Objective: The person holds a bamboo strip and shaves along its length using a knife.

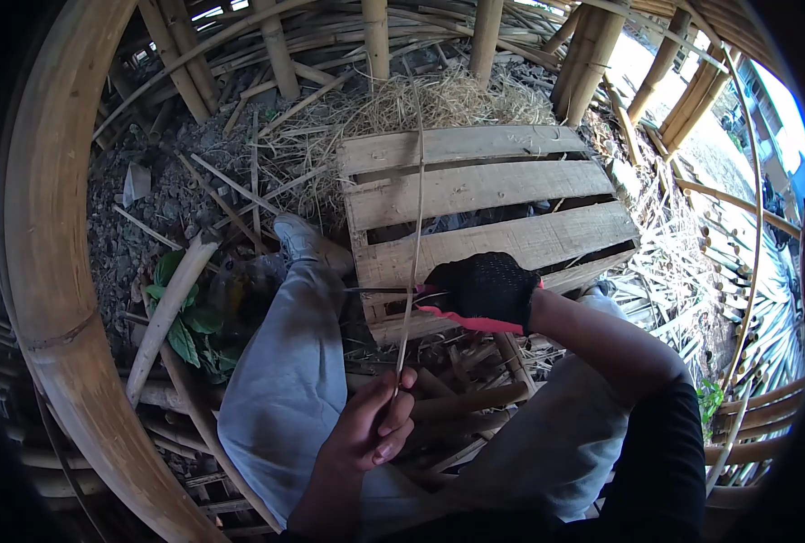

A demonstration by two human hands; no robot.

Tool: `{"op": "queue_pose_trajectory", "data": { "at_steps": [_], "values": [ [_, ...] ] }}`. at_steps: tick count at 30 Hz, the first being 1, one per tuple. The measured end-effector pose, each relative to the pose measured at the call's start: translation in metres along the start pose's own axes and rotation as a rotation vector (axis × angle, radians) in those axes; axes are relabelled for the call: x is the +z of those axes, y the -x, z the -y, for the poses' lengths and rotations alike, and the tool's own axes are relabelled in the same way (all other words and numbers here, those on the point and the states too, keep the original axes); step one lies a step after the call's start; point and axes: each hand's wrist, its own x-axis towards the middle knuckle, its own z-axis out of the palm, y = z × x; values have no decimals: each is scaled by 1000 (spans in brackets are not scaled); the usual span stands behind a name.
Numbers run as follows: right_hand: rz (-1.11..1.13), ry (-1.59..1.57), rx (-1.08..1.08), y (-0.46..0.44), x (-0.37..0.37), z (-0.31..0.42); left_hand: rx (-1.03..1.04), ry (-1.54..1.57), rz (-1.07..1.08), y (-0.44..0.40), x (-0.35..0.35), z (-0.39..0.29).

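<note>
My bare left hand [377, 421] is closed round the lower end of a long, thin bamboo strip [420, 195]. The strip runs up and away from me, past the wooden slatted crate [484, 185]. My right hand [482, 291] wears a black glove with a pink edge. Its fingers are wrapped round a knife, whose thin dark blade [375, 290] points left and crosses the strip a little above my left hand. The glove hides most of the knife's handle.
A thick bamboo pole [59, 271] curves along the left side. Bamboo posts [376, 41] stand at the back, with straw [452, 98] before them. Green leaves [190, 321] lie beside a pale stick [169, 312]. Many cut strips [755, 299] are heaped on the right.
</note>
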Motion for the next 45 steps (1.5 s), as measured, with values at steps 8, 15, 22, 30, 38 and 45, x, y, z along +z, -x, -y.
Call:
{"op": "queue_pose_trajectory", "data": {
  "at_steps": [8,15,22,30,38,45],
  "values": [
    [189,-43,215,-2,-13,17,-59,141,38,5,-8,-3],
    [-108,137,-211,21,6,27,-49,134,32,0,-10,-4],
    [123,139,-217,30,15,32,-47,163,-23,-2,-14,1],
    [45,148,-197,21,17,20,-38,452,124,-1,-17,5],
    [170,183,19,15,3,24,27,617,242,-2,-17,10],
    [-39,230,-49,5,8,-15,30,767,349,1,-20,4]
  ]
}}
